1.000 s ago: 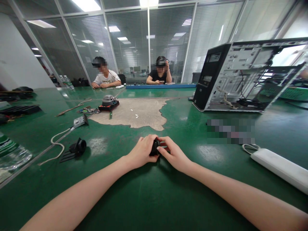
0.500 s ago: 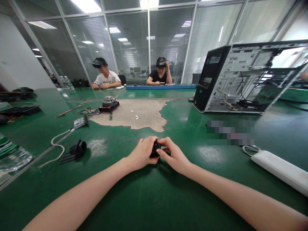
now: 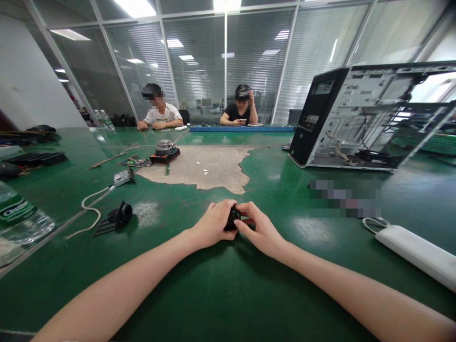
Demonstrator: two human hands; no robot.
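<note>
A small black object (image 3: 232, 218) is held between my two hands, low over the green table (image 3: 228, 294). My left hand (image 3: 214, 222) wraps round its left side, with the thumb below it. From the right, my right hand (image 3: 259, 229) pinches it between thumb and fingertips. Much of the object is hidden by my fingers, so I cannot tell what it is. To the left of my hands lies a black plastic part (image 3: 120, 216) with prongs and a round end.
An open computer case (image 3: 320, 118) stands at the right, with a white power strip (image 3: 413, 251) nearer. At left are a plastic bottle (image 3: 23, 213), a metal piece (image 3: 123, 176), a cable (image 3: 93, 209) and a heatsink fan (image 3: 166, 148). Two people sit across the table.
The whole view has shifted slightly, so the scene sits a little further right. Both hands keep their grip on the black object, with hardly any movement.
</note>
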